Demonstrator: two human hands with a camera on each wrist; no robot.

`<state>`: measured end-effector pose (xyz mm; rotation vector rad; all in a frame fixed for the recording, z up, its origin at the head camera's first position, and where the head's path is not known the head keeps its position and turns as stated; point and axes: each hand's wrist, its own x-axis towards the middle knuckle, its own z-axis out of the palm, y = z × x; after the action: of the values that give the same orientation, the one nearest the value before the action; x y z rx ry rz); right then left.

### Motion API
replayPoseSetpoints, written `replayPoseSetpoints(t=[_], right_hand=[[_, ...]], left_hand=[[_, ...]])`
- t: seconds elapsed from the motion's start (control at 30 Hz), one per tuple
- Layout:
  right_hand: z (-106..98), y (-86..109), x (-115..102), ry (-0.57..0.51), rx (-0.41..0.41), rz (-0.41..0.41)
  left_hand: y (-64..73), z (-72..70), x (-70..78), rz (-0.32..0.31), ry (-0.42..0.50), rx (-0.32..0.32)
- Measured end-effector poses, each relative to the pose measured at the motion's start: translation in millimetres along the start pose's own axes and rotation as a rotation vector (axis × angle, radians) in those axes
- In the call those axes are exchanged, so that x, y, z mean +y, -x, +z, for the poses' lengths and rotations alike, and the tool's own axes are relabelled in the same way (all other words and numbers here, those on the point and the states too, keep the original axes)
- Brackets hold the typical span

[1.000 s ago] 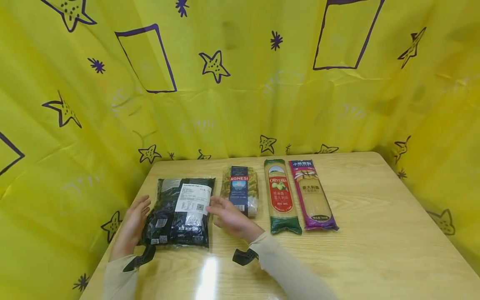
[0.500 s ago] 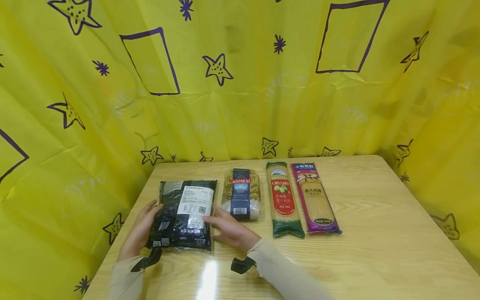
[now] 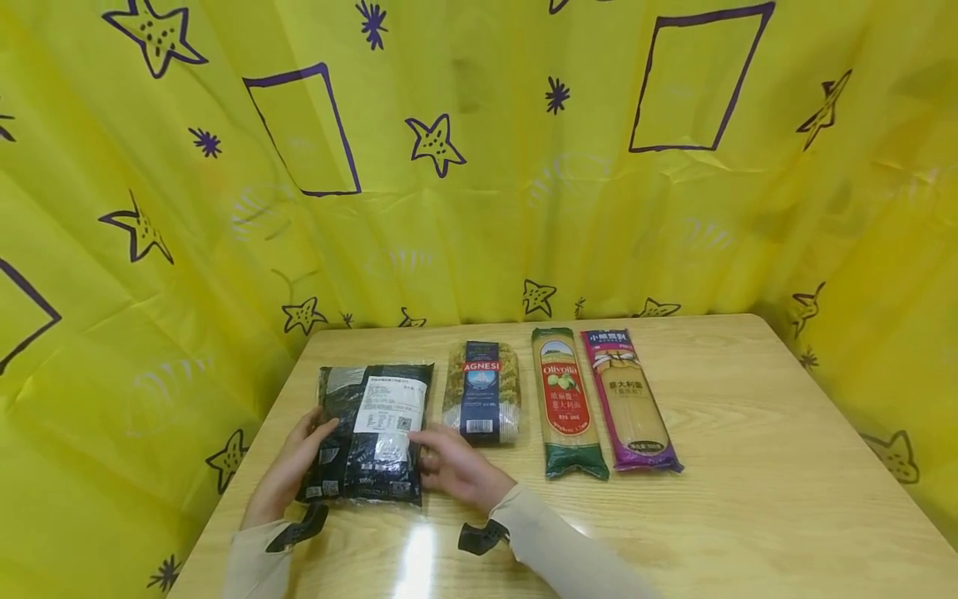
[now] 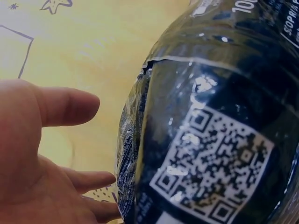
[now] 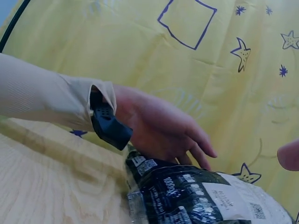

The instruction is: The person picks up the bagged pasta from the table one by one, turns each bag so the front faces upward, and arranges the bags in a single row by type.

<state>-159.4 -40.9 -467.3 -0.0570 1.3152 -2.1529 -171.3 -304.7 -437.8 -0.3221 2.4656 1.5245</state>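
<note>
A shiny black plastic package (image 3: pixel 374 457) with a white label lies at the left of the table in the head view. My left hand (image 3: pixel 288 462) is at its left side, thumb over the edge. In the left wrist view, the left hand (image 4: pixel 42 163) has its thumb raised off the package (image 4: pixel 210 163) and its lower fingertips right at the side. My right hand (image 3: pixel 458 467) is by the right side, its thumb overlapping the label. From the right wrist, my left hand (image 5: pixel 161 126) shows across the package (image 5: pixel 187 196), with the right thumb (image 5: pixel 289 155) above it at the frame edge.
Right of the black package lie an Agnesi pasta bag (image 3: pixel 481 391), a red-and-green Olivoila spaghetti pack (image 3: pixel 566 399) and a purple-edged spaghetti pack (image 3: pixel 632 399). Yellow patterned cloth (image 3: pixel 479 225) hangs behind and beside the wooden table (image 3: pixel 748 466).
The left hand has moved right and in against the package's side. The right hand has lowered slightly by the right edge. The head view has shifted a little; the package lies in place.
</note>
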Motion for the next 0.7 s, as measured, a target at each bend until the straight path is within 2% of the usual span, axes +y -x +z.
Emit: replayPoseSetpoints(t=[0.5, 0.7], right_hand=[[-1, -3.8, 5, 0.035, 0.024, 0.002], [-2, -6.6, 10, 0.066, 0.034, 0.028]], left_hand=[[11.6, 7.5, -7.8, -0.016, -0.052, 0.02], [18.3, 8.2, -7.9, -0.017, -0.061, 0.015]])
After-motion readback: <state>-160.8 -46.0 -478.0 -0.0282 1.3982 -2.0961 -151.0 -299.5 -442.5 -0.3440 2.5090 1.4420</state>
